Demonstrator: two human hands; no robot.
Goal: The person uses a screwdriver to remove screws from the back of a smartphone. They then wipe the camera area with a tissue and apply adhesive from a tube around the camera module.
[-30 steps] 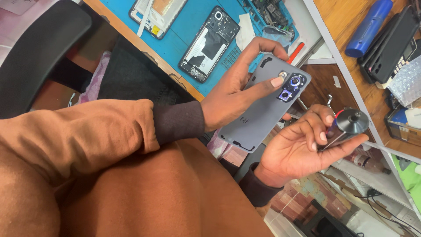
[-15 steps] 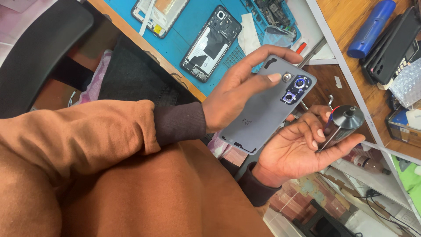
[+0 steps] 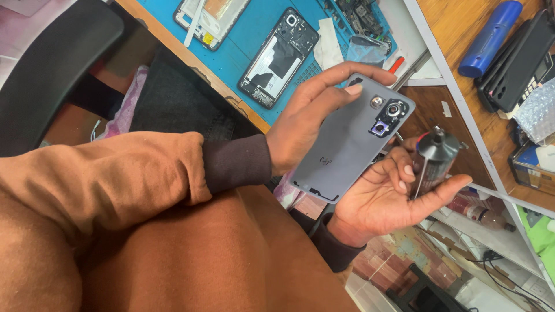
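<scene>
Both hands (image 3: 312, 124) (image 3: 384, 199) raised, fingers curled

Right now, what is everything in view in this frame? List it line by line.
phone back cover: one, grey, held in left hand
small tube: one, dark with silver cap, in right hand
opened phone: one, black, on blue mat
phone frame: one, pale, at the mat's top edge
blue mat: one, on wooden bench
cylinder: one, blue, right shelf
black cases: stacked, right shelf
chair back: one, black, left
left hand: brown sleeve, gripping the cover
right hand: palm up, cradling the tube
</scene>
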